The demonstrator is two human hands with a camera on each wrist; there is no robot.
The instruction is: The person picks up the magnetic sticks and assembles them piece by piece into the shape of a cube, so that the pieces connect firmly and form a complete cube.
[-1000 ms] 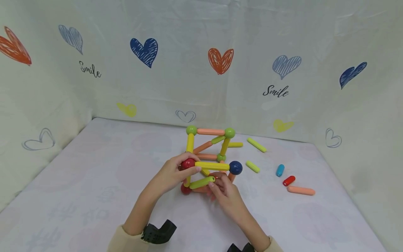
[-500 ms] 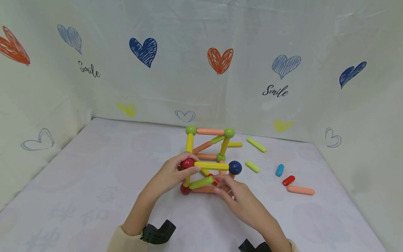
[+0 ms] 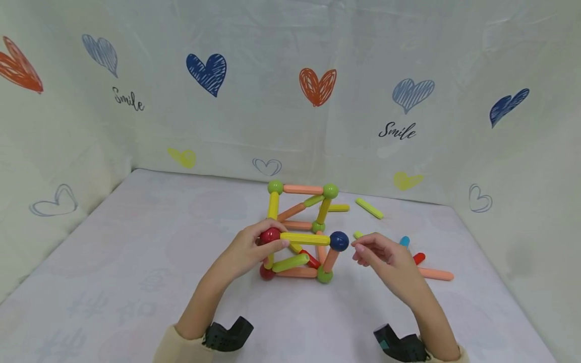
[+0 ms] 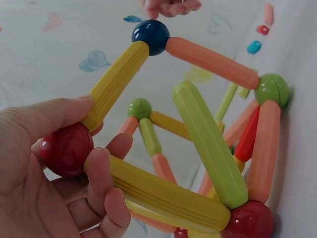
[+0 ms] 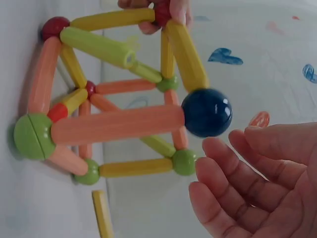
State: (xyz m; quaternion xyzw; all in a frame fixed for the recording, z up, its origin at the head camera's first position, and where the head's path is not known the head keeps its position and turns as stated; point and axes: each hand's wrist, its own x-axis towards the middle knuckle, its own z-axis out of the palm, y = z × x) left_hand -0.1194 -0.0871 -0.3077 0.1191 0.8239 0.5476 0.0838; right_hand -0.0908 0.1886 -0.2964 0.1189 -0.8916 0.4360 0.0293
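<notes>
A magnetic stick-and-ball frame stands on the table, built from yellow, orange and lime sticks with coloured balls. My left hand (image 3: pixel 249 249) grips the red ball (image 4: pixel 67 149) at its upper front left corner, thumb on the yellow stick (image 3: pixel 306 239) that leads to a blue ball (image 3: pixel 339 241). From the lower red ball (image 4: pixel 247 220) a lime stick (image 4: pixel 210 144) slants up, its other end free. Beside the blue ball is my right hand (image 3: pixel 392 262), fingers loosely bent and holding nothing; its fingertips (image 5: pixel 214 146) are close to that ball.
Loose lime sticks (image 3: pixel 369 208) and a yellow stick (image 3: pixel 339 207) lie behind the frame to the right. Farther right are a short blue piece (image 3: pixel 405 241), a short red piece (image 3: pixel 419 258) and an orange stick (image 3: pixel 437 274), partly behind my right hand.
My right hand has let go of the lime stick and moved right, out past the blue ball. The lime stick stays slanted on the lower red ball. My left hand keeps its grip.
</notes>
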